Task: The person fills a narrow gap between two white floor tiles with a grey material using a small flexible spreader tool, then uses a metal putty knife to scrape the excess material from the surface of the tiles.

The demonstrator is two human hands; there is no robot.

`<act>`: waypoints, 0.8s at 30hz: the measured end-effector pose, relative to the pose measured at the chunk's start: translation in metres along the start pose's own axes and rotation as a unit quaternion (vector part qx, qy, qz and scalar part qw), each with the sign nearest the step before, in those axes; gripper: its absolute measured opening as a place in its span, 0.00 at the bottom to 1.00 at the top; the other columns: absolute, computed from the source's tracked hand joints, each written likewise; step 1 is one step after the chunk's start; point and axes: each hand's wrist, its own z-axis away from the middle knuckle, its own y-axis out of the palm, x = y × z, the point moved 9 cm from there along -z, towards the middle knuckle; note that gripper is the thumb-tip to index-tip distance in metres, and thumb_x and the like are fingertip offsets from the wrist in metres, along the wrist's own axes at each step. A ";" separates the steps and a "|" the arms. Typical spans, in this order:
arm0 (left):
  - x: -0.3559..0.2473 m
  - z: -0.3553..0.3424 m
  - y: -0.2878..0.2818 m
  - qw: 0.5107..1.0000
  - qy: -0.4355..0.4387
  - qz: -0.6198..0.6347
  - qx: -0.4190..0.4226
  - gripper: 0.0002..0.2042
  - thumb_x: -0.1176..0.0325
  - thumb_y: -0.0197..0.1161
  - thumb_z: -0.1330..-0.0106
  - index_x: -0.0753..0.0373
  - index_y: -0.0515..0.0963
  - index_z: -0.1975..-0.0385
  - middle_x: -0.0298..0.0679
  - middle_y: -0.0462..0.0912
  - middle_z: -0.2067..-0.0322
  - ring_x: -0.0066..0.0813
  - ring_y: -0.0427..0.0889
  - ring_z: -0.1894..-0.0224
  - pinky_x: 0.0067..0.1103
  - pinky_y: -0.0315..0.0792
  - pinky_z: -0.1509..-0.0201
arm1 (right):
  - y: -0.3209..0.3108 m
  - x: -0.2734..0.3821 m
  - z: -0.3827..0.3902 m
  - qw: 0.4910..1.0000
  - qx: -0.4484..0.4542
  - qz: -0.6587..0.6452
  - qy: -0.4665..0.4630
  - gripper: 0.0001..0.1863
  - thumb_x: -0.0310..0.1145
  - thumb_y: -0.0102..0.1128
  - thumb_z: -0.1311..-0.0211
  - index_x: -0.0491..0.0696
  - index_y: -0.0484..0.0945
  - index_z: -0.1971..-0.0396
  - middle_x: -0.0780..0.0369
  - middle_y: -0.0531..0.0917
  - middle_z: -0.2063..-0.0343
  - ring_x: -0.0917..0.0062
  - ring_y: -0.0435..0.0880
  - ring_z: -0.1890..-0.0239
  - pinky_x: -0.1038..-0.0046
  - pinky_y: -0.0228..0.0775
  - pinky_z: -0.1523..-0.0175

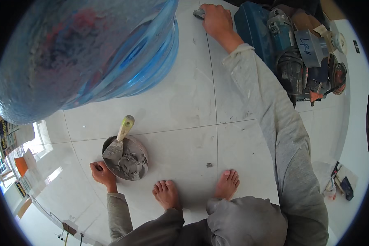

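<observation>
My left hand [102,175] grips the handle of a round pan [138,166] of grey paste, low at the left beside my foot. A putty knife [125,128] with a pale yellow-green handle rests in the pan, its blade smeared grey. My right hand [217,24] is stretched far forward onto the tiles, fingers closed on a small grey item [198,14], perhaps a rag; its shape is unclear. A large translucent blue ribbed plastic bottle [110,61] fills the upper left, left of my right hand.
At the upper right, power tools [281,28], a teal case [250,37] and other gear are piled beside my arm. Boxes [21,164] and bright windows lie far left. A small heap [344,184] sits by the right wall. My bare feet are on the tiled floor [184,147].
</observation>
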 end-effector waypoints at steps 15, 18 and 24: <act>0.008 -0.003 -0.003 0.999 0.010 0.031 0.027 0.12 0.64 0.59 0.29 0.63 0.71 0.73 0.34 0.69 0.82 0.26 0.64 0.79 0.28 0.62 0.72 | -0.072 0.074 0.396 0.960 0.098 -0.209 -0.160 0.16 0.22 0.64 0.45 0.43 0.84 0.54 0.62 0.86 0.53 0.70 0.81 0.50 0.64 0.67 0.39; 0.020 -0.001 0.003 0.987 -0.022 0.126 0.100 0.13 0.63 0.57 0.24 0.64 0.72 0.70 0.33 0.72 0.78 0.23 0.68 0.74 0.25 0.63 0.69 | -0.088 0.059 0.362 0.961 0.003 -0.228 -0.156 0.17 0.20 0.67 0.49 0.44 0.85 0.56 0.66 0.86 0.55 0.72 0.81 0.51 0.65 0.67 0.41; 0.015 0.042 0.000 0.917 -0.148 0.325 0.178 0.17 0.55 0.48 0.17 0.63 0.78 0.57 0.31 0.77 0.66 0.19 0.72 0.65 0.20 0.69 0.58 | -0.056 0.073 0.352 0.959 -0.040 -0.174 -0.220 0.15 0.22 0.68 0.46 0.47 0.86 0.56 0.68 0.85 0.58 0.74 0.79 0.58 0.66 0.67 0.44</act>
